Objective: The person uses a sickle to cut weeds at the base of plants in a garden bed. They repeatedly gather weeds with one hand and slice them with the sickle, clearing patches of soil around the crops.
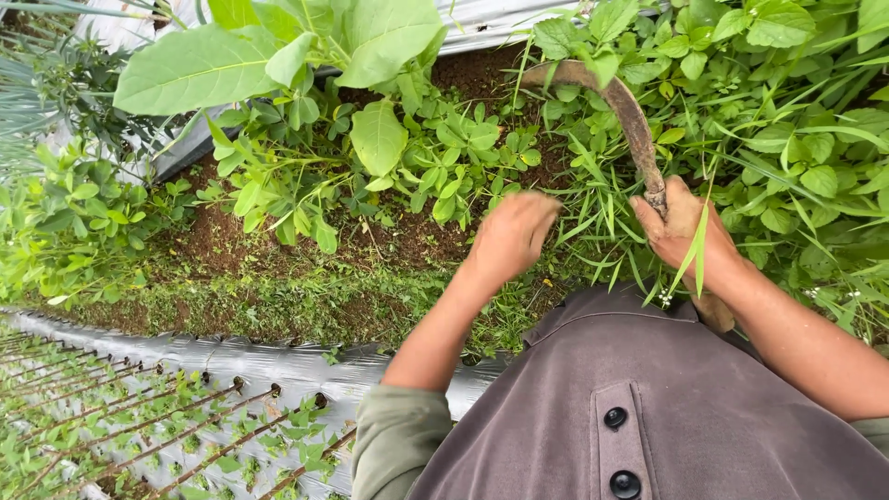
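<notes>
At the left edge of the ground, a strip of crinkled silver plastic mulch [231, 356] is seen, punched with round holes through which thin reddish-brown stems and small green seedlings [139, 426] are threaded in rows. Beyond it a low mat of fine green growth gives way to a patch of dark, crumbly soil [231, 245]. Broad, smooth, pale-veined leaves [194, 69] are spread above the soil at the upper left, with smaller oval-leaved weeds [454, 153] clustered beneath them. Near the middle, the left hand [512, 233] is shown blurred, its fingers curled loosely inward over a tuft of narrow grass blades [593, 218]; whether any blades are actually gripped cannot be told. Just to the right, the sickle [622, 109] is seen: a curved, rust-brown, rough-surfaced blade arching up and leftward from the fist to a tip among the leaves at the top edge. Its handle is enclosed by the right hand [681, 231], which is closed tightly around it, a pale wooden butt protruding just below the wrist. The grass tuft lies between the two hands, close beside both. A matte grey-brown buttoned garment [593, 370] with two dark round buttons fills the lower foreground, and dense leafy green growth [796, 102] covers the right edge.
</notes>
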